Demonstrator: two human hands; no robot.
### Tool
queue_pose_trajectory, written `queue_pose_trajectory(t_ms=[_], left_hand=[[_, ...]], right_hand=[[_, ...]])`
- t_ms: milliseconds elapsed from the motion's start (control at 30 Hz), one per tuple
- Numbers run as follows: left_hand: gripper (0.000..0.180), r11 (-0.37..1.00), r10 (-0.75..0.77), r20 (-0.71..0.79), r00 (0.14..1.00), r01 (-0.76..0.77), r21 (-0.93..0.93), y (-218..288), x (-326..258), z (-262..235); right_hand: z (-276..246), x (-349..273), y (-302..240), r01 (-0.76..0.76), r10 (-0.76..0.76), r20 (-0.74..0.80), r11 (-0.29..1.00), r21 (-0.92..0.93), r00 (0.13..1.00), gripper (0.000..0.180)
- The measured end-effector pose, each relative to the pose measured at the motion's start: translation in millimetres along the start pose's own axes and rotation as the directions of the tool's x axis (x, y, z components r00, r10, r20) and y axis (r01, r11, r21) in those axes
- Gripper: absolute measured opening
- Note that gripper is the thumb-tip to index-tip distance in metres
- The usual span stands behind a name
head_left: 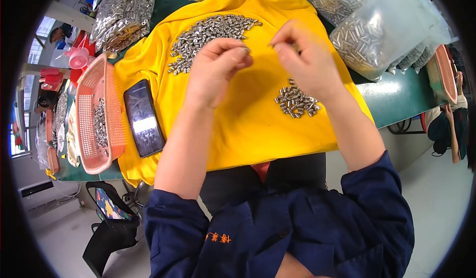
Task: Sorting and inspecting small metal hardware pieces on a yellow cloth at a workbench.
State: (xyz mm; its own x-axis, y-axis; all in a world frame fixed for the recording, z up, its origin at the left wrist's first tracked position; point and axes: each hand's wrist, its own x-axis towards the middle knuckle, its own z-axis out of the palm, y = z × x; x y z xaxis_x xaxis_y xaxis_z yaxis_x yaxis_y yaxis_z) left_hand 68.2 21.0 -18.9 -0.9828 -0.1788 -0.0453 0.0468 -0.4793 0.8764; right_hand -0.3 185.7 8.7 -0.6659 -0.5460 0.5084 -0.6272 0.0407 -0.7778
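Note:
A yellow cloth (pixel 248 134) covers the bench in front of me. On it lies a wide heap of small silvery metal sleeves (pixel 213 30); a smaller pile of similar pieces (pixel 296 102) sits nearer, below my right hand. My left hand (pixel 215 72) hovers beside the big heap, thumb and fingers pinched together, with a hint of grey at the tips too small to name. Opposite it, my right hand (pixel 307 62) is raised with its fingertips pinched and slightly blurred. Something small and dark shows among its curled fingers. A gap separates the two hands.
Left of the cloth's middle lie a black phone (pixel 144 118) and a pink plastic basket (pixel 83 129) holding metal pieces. Clear bags of metal parts (pixel 359 45) stand at the back right, another bag (pixel 124 15) at the back left. A person (pixel 448 122) sits at far right.

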Motion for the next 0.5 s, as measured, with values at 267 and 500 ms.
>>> queue_pose_trajectory(t_ms=[267, 500], left_hand=[[0.027, 0.745, -0.006, 0.278, 0.961, -0.181, 0.642, -13, -15, 43], [0.016, 0.671, 0.198, 0.01, 0.98, -0.142, 0.728, 29, -21, -14]], right_hand=[[-9, 3, 12, -0.047, 0.055, -0.189, 0.998, 0.043, 0.98, 0.007], [-12, 2, 10, -0.079, 0.094, -0.154, 0.992, 0.097, 0.984, 0.007]])
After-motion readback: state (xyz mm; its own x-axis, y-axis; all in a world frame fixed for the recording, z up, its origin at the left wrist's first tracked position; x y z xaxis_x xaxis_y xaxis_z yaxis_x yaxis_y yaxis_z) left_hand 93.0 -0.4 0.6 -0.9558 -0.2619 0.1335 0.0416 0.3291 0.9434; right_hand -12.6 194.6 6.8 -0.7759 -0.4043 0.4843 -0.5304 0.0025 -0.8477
